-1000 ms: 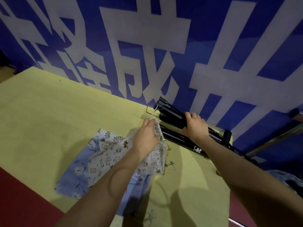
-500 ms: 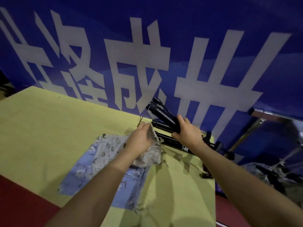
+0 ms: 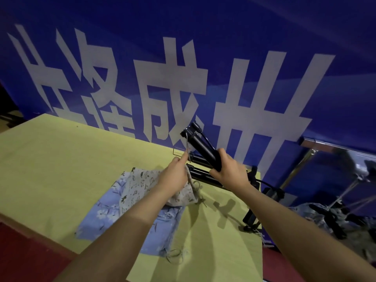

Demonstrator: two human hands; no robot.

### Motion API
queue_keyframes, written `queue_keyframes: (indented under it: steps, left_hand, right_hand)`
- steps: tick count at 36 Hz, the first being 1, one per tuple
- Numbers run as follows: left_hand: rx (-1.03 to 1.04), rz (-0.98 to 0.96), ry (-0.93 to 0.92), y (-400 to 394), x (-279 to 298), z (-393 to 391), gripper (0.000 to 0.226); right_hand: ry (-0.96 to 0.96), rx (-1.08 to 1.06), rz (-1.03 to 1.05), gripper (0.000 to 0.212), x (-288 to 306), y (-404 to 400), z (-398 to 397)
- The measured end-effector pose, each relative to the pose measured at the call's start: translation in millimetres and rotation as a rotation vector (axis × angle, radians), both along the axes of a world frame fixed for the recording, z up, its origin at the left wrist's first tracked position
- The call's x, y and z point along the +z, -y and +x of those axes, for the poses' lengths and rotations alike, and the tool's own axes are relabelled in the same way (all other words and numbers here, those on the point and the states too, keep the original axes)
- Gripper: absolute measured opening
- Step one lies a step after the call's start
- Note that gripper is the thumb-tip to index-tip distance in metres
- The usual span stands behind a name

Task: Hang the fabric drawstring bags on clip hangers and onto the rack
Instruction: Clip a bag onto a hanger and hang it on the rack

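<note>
Your left fingers (image 3: 184,159) pinch the hanger (image 3: 186,145) over the bag (image 3: 142,184); your right hand (image 3: 227,171) grips the rack (image 3: 203,145) near the table's (image 3: 61,159) far edge.

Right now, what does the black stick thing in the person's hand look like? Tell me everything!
The black tripod looks like a folded bundle of smooth black tubes, probably metal or plastic. The right hand grips one raised leg, tilted up and away toward the blue banner. Its other legs lie lower, along the yellow table's far edge. A thin wire hanger hook, pinched by the left hand, hangs over the leg's tip.
</note>
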State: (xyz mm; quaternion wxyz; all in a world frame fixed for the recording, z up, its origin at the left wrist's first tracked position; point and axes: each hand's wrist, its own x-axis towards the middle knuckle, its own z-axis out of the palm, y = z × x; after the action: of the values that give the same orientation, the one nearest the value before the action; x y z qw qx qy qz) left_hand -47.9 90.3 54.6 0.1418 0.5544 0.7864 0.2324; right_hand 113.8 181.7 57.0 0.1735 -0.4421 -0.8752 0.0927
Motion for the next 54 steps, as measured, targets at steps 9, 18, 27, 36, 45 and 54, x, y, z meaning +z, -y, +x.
queue_keyframes:
  steps: [9, 18, 27, 36, 45, 54]
  left_hand:
    - [-0.057, -0.034, 0.013, -10, 5, 10, 0.057]
    - [0.194, 0.185, 0.024, 8, 3, 0, 0.038]
    - [0.089, 0.199, -0.122, 18, -2, -10, 0.028]
    - [0.213, 0.083, -0.132, 17, 5, -9, 0.041]
    - [0.361, 0.184, 0.361, 10, 11, -15, 0.024]
    - [0.291, 0.201, 0.348, 14, 6, -28, 0.046]
  right_hand:
    - [-0.057, 0.102, -0.042, 0.057, 4, 7, -10]
    - [-0.096, 0.065, -0.128, 0.059, -4, 13, 5]
    - [-0.168, -0.013, -0.165, 0.052, -7, 23, 15]
    - [-0.216, 0.012, -0.244, 0.050, -10, 26, 27]
    - [-0.177, 0.111, -0.339, 0.049, -19, 34, 29]
    - [-0.123, 0.175, -0.360, 0.049, -31, 37, 38]
